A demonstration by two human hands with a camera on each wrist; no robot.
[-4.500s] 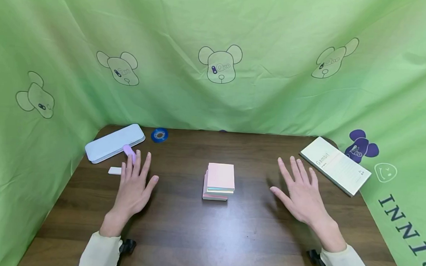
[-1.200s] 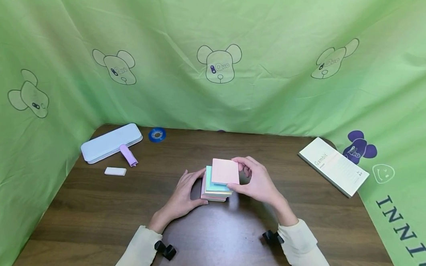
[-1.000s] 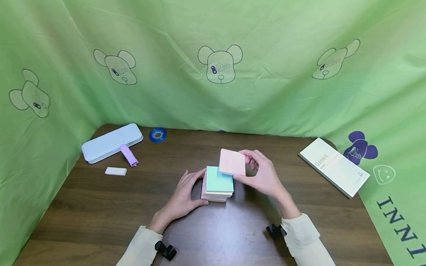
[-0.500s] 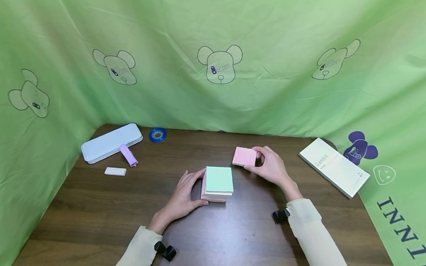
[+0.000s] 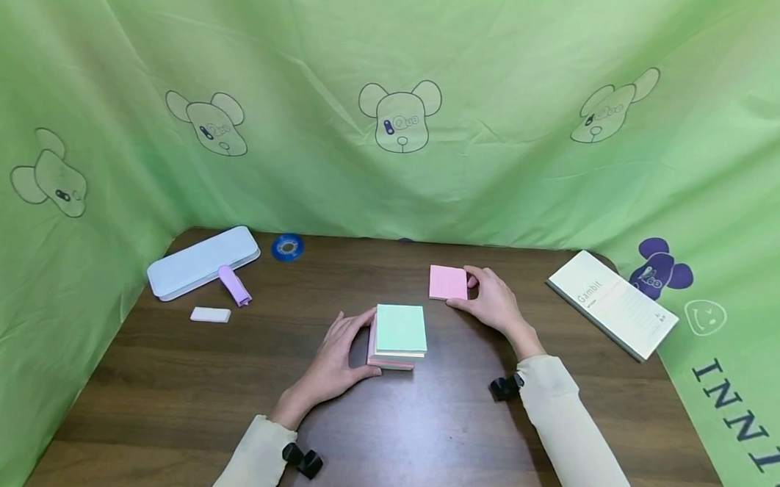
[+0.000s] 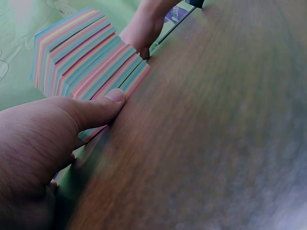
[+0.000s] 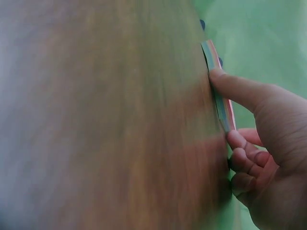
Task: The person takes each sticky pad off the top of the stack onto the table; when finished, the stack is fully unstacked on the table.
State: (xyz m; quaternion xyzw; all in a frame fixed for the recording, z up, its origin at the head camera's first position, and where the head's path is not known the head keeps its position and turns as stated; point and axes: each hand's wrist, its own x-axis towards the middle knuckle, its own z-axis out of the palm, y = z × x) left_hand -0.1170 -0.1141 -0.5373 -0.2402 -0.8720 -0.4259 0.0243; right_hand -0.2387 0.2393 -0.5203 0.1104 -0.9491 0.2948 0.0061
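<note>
A tall stack of sticky note pads point(image 5: 402, 329), mint green on top, stands mid-table in the head view. My left hand point(image 5: 331, 362) holds it from the left, thumb at the lower front edge and fingers toward the back corner. In the left wrist view the sides of the stack point(image 6: 91, 57) show layers of blue, pink and yellow, and the thumb presses low on them. Behind and right of the stack, my right hand point(image 5: 494, 300) pinches a pink-topped sticky note pad point(image 5: 447, 282) by its right side. The right wrist view shows this thin pad point(image 7: 221, 103) low at the table surface.
At the back left are a pale blue case point(image 5: 204, 262), a lilac clip-like object point(image 5: 234, 285), a white eraser-like block point(image 5: 210, 314) and a blue tape roll point(image 5: 287, 247). A white notepad point(image 5: 612, 305) lies at the right edge. Green cloth point(image 5: 302, 158) hangs behind.
My hands came from the table's sides to the stack. The right hand lifted the pink-topped pad off, uncovering lighter green, and carried it back and right, down to the table. The left hand stayed.
</note>
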